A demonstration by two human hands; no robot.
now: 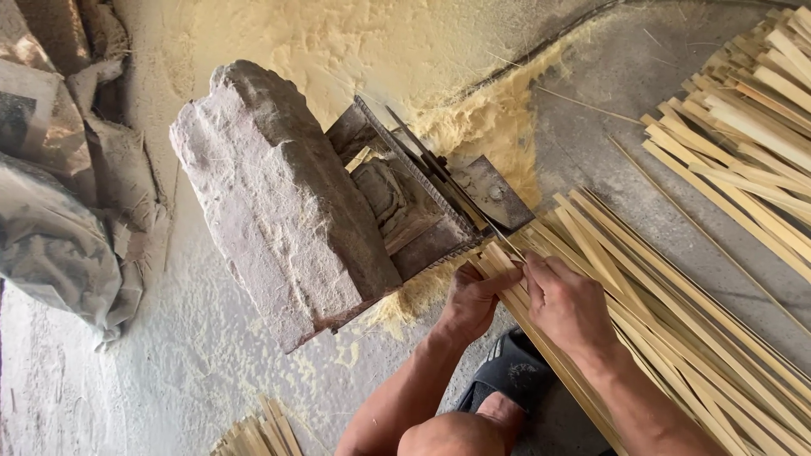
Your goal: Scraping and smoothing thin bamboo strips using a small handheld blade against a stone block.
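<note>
**Both hands on bamboo strips at the cutter**

I see the left hand [470,302] and right hand [568,306] closed on the bamboo strips [642,295], fingers pinching the strip ends w/ thumbs on top. Strips run from ctr toward 4 o'clock. Metal cutter [439,190] sits just at 11 o'clock of hands, against a stone block [270,194]. Sawdust [498,118] at 12.

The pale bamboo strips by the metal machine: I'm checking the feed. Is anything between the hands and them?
Nothing visible: the left hand and right hand already rest on the pale bamboo strips, whose ends lie by the metal machine.
</note>
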